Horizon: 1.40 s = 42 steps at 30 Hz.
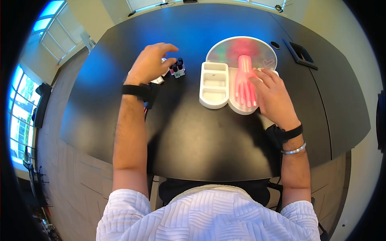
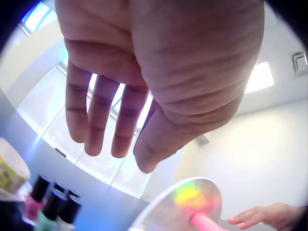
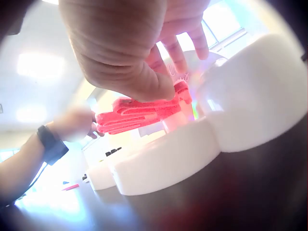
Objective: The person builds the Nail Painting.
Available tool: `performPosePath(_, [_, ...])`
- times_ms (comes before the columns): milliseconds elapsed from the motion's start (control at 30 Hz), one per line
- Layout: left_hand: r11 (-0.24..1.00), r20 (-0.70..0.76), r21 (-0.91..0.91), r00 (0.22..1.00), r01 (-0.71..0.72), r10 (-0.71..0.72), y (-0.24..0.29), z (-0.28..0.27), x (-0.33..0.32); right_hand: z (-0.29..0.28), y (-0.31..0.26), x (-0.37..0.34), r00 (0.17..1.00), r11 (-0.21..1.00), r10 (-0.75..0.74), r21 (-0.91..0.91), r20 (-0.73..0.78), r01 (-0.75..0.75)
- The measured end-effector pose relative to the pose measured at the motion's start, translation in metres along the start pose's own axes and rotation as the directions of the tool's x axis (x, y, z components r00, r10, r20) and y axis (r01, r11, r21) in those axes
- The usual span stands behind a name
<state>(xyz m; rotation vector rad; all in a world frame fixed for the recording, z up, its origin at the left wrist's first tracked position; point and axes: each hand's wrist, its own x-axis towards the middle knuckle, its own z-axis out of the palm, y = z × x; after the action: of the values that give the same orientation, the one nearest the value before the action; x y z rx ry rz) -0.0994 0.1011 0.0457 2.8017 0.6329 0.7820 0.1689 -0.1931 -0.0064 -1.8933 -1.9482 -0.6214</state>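
My left hand [image 1: 149,64] hovers beside a cluster of nail polish bottles [image 1: 179,69] with black caps. Its fingers hang loosely bent, with nothing between them in the left wrist view. Pink, green and pale nail polish bottles [image 2: 52,207] show below that hand. On the right, a pink model hand [image 1: 244,78] lies palm-down on a white stand, its fingers toward me. My right hand [image 1: 278,95] is at the model hand's right side, fingers loosely extended and overlapping its edge. The thumb tip is close by the pink model hand [image 3: 149,111] in the right wrist view.
A white three-compartment organizer [image 1: 202,86] adjoins the stand, and a round iridescent disc [image 1: 220,50] rises behind. Small white items [image 1: 159,80] lie under my left hand. A black rectangular frame [image 1: 302,56] sits farther right on the dark table [image 1: 201,148].
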Motion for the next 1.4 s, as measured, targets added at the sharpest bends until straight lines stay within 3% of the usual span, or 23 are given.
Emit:
performPosePath(133, [0.988,0.066,0.112,0.992,0.103,-0.111,-0.042,-0.003,-0.008,-0.009,-0.005,0.005,0.994,0.994,-0.052,0.094,-0.096,0.061])
performPosePath(300, [0.970,0.172,0.085,0.955,0.230,-0.241,-0.056,0.011,-0.006,-0.009,-0.007,0.009,0.978,0.979,-0.128,0.138,-0.166,0.151])
performPosePath(600, [0.964,0.151,0.125,0.956,0.235,-0.253,-0.065,0.019,-0.007,-0.009,-0.009,0.011,0.958,0.967,-0.153,0.164,-0.243,0.196])
performPosePath(733, [0.979,0.080,0.116,0.981,0.165,-0.175,-0.054,0.005,-0.005,-0.010,-0.008,0.010,0.952,0.960,-0.169,0.177,-0.257,0.218])
performPosePath(867, [0.998,0.003,-0.003,0.998,0.057,-0.057,-0.013,-0.005,0.001,-0.011,-0.010,0.008,0.953,0.956,-0.165,0.196,-0.253,0.218])
performPosePath(933, [0.985,-0.030,-0.154,0.996,-0.083,0.079,0.013,-0.002,0.003,-0.010,-0.009,0.008,0.950,0.951,-0.172,0.206,-0.262,0.229])
performPosePath(1067, [0.957,0.031,-0.182,0.971,-0.228,0.237,0.045,0.030,0.006,-0.008,-0.007,0.007,0.950,0.955,-0.176,0.189,-0.257,0.228])
performPosePath(1200, [0.944,0.028,-0.170,0.956,-0.283,0.291,0.062,0.067,0.000,-0.006,-0.005,0.006,0.949,0.953,-0.174,0.199,-0.263,0.230])
performPosePath(1400, [0.958,0.108,-0.155,0.960,-0.241,0.259,0.072,0.083,-0.005,-0.009,-0.006,0.006,0.948,0.954,-0.168,0.197,-0.270,0.225])
